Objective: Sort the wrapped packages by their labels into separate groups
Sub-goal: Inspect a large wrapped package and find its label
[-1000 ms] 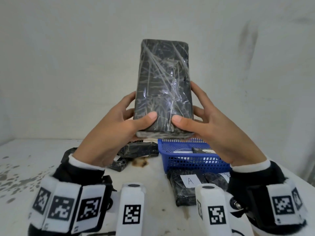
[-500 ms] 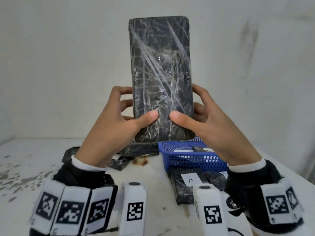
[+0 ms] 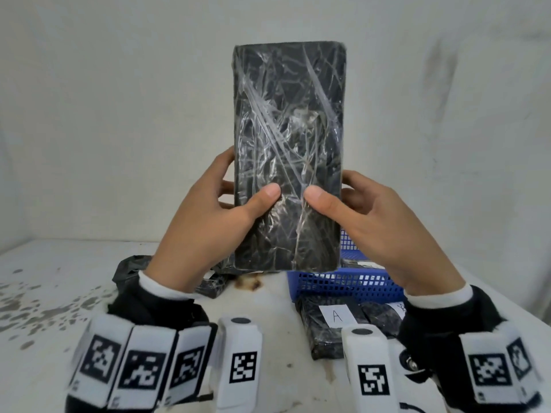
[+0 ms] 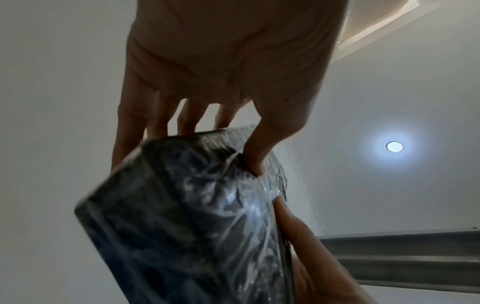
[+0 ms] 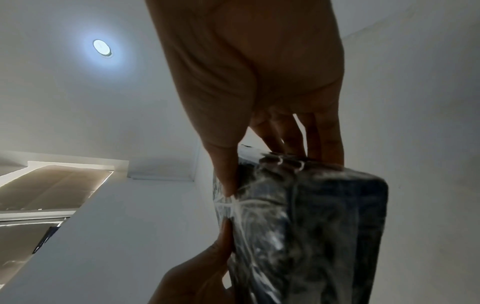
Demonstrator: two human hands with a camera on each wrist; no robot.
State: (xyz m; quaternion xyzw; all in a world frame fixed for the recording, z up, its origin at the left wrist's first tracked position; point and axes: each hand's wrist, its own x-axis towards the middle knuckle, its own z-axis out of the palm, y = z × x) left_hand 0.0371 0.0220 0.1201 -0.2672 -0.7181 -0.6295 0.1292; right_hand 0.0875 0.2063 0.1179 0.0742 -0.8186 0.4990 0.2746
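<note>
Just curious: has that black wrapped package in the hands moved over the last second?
Yes. The package has tipped upright and dropped: its bottom edge now overlaps the blue basket instead of clearing it.

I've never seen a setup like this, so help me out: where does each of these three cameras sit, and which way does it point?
Head: on the head, looking forward and down at the wrapped package, both hands, marker wristbands.
Left wrist: looks up past the left hand toward the ceiling lamp.
Right wrist: looks up past the right hand.
All three share the package.
</note>
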